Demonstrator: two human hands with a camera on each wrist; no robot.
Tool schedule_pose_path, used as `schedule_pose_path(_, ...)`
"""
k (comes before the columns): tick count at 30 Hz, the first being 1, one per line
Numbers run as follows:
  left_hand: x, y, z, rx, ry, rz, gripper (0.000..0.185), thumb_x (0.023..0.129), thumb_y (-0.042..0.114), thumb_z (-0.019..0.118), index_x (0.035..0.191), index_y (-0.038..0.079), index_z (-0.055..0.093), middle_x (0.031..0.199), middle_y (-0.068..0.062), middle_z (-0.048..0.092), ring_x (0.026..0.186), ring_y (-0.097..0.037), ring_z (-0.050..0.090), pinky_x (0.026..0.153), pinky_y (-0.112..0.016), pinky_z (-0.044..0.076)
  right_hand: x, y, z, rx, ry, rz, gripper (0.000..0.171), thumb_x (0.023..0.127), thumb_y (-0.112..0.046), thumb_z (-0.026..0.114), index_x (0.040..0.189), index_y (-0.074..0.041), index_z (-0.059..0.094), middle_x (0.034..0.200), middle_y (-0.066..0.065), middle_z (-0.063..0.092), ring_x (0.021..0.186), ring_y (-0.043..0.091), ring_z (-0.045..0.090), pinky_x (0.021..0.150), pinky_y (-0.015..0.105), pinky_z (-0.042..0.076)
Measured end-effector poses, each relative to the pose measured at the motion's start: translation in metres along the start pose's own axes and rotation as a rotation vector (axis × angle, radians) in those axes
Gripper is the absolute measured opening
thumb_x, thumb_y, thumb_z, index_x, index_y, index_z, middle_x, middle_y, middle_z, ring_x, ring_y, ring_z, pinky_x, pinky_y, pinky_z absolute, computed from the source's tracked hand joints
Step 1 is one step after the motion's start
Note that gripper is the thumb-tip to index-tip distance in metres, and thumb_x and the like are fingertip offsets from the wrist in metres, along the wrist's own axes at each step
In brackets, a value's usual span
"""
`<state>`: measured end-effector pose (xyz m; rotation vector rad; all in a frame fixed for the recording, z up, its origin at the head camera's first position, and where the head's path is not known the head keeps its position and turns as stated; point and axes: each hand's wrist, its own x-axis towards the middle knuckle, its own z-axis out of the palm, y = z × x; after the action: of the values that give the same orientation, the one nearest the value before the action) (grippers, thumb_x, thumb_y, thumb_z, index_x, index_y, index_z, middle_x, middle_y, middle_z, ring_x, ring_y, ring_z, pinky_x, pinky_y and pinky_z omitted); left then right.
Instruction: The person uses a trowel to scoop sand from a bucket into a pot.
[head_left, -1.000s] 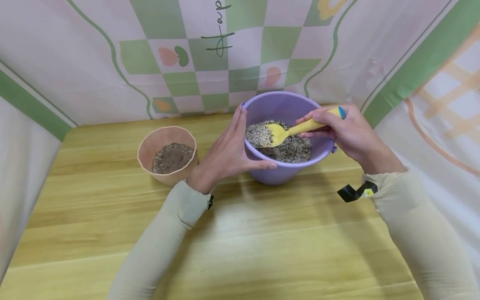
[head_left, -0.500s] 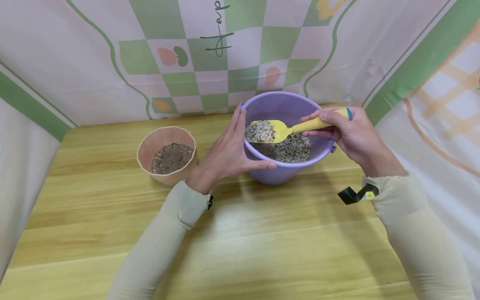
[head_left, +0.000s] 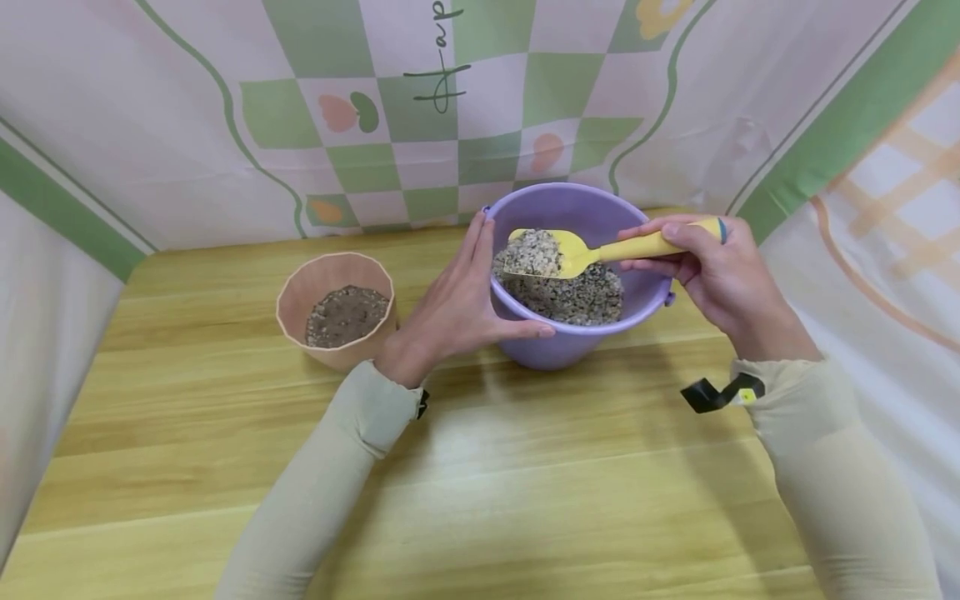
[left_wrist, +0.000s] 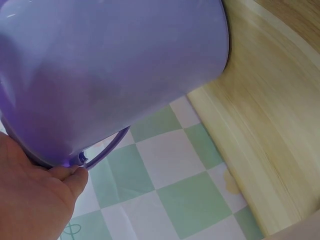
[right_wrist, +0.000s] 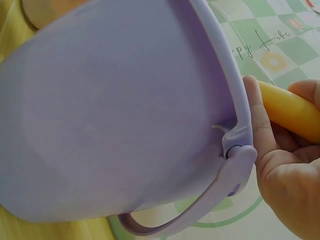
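Above the gravel in the purple bucket (head_left: 573, 337), a yellow scoop (head_left: 573, 252) hangs loaded, its handle running rightward into the right hand (head_left: 708, 267), whose fingers curl round it. Left hand (head_left: 457, 308) lies flat-fingered against the bucket's left wall, steadying it. Well left of both, nearer the left hand, a pink pot (head_left: 336, 312) of soil stands on the bench (head_left: 480, 467). Backdrop writing reads partly "Hap".

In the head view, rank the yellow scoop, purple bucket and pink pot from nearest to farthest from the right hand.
1. Yellow scoop: gripped by the right hand, loaded blade over the bucket.
2. Purple bucket: just left of that hand, steadied by the left hand.
3. Pink pot: far left on the wooden table.
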<state>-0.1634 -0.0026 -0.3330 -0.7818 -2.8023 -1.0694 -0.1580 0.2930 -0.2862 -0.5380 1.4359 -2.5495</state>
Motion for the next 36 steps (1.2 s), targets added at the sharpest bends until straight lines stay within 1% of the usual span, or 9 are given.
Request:
schedule_pose_path(7, 0.000, 0.001, 0.000, 0.002, -0.014, -0.010, 0.147, 0.059, 0.086, 0.070, 0.159, 0.017, -0.013, 0.165, 0.002, -0.017, 0.151, -0.024, 0.010, 0.117, -0.045, 0.025, -0.002, -0.001, -0.005, 0.008, -0.014, -0.053, 0.028, 0.099, 0.016, 0.036, 0.109, 0.030, 0.058, 0.107, 0.039, 0.064, 0.095, 0.047, 0.069, 0.083, 0.050, 0.055)
schedule_pose_path(14, 0.000, 0.003, -0.001, 0.012, -0.025, -0.027, 0.148, 0.058, 0.087, 0.069, 0.158, 0.018, -0.015, 0.164, 0.004, -0.021, 0.151, -0.025, 0.009, 0.118, -0.045, 0.024, -0.002, -0.004, -0.003, -0.118, 0.017, -0.114, 0.026, 0.101, 0.011, 0.041, 0.107, 0.028, 0.060, 0.105, 0.037, 0.066, 0.094, 0.043, 0.070, 0.080, 0.048, 0.057)
schedule_pose_path(16, -0.001, 0.004, -0.002, 0.017, -0.036, -0.035, 0.148, 0.058, 0.088, 0.068, 0.158, 0.019, -0.016, 0.163, 0.004, -0.022, 0.151, -0.027, 0.011, 0.117, -0.046, 0.024, -0.003, -0.006, -0.003, -0.079, 0.010, -0.103, 0.027, 0.101, 0.012, 0.039, 0.108, 0.029, 0.059, 0.106, 0.038, 0.065, 0.096, 0.044, 0.069, 0.081, 0.048, 0.057)
schedule_pose_path(21, -0.003, 0.007, -0.009, 0.004, -0.059, -0.043, 0.142, 0.061, 0.087, 0.067, 0.157, 0.027, -0.019, 0.163, 0.005, -0.021, 0.151, -0.027, 0.011, 0.117, -0.049, 0.026, -0.005, -0.011, 0.000, -0.098, 0.035, -0.123, 0.027, 0.101, 0.010, 0.041, 0.107, 0.030, 0.059, 0.103, 0.038, 0.066, 0.095, 0.043, 0.070, 0.078, 0.047, 0.058)
schedule_pose_path(23, -0.004, 0.006, -0.014, 0.004, -0.063, -0.027, 0.138, 0.063, 0.087, 0.065, 0.158, 0.029, -0.016, 0.165, 0.005, -0.013, 0.151, -0.025, 0.014, 0.116, -0.050, 0.027, -0.005, -0.013, 0.001, -0.144, 0.057, -0.142, 0.026, 0.101, 0.009, 0.043, 0.105, 0.029, 0.060, 0.102, 0.037, 0.067, 0.093, 0.042, 0.071, 0.077, 0.046, 0.059)
schedule_pose_path(25, -0.008, 0.004, -0.019, 0.013, -0.070, -0.001, 0.131, 0.067, 0.086, 0.064, 0.160, 0.028, -0.008, 0.167, 0.003, 0.001, 0.150, -0.024, 0.020, 0.116, -0.049, 0.029, -0.005, -0.014, 0.002, -0.137, 0.063, -0.143, 0.027, 0.101, 0.009, 0.043, 0.104, 0.029, 0.060, 0.101, 0.037, 0.067, 0.093, 0.042, 0.071, 0.076, 0.046, 0.059)
schedule_pose_path(30, -0.021, -0.003, -0.036, 0.064, -0.072, 0.073, 0.097, 0.084, 0.072, 0.061, 0.159, 0.021, 0.028, 0.158, -0.001, 0.038, 0.140, -0.022, 0.042, 0.112, -0.044, 0.038, -0.006, -0.016, 0.004, -0.048, 0.058, -0.135, 0.029, 0.101, 0.012, 0.037, 0.106, 0.031, 0.058, 0.103, 0.041, 0.064, 0.090, 0.046, 0.070, 0.076, 0.047, 0.060)
schedule_pose_path(33, -0.030, -0.007, -0.047, 0.085, -0.036, 0.109, 0.072, 0.094, 0.056, 0.061, 0.151, 0.016, 0.044, 0.148, -0.004, 0.051, 0.131, -0.021, 0.052, 0.106, -0.039, 0.045, -0.006, -0.015, 0.005, -0.017, 0.053, -0.137, 0.031, 0.101, 0.013, 0.033, 0.107, 0.031, 0.057, 0.103, 0.043, 0.063, 0.088, 0.047, 0.069, 0.076, 0.047, 0.060)
schedule_pose_path(36, -0.041, -0.014, -0.057, 0.120, 0.024, 0.116, 0.059, 0.098, 0.046, 0.060, 0.145, 0.012, 0.051, 0.141, -0.007, 0.057, 0.125, -0.022, 0.057, 0.102, -0.038, 0.049, -0.004, -0.014, 0.007, -0.009, 0.052, -0.133, 0.031, 0.101, 0.012, 0.033, 0.107, 0.031, 0.058, 0.103, 0.043, 0.063, 0.086, 0.047, 0.070, 0.075, 0.047, 0.060)
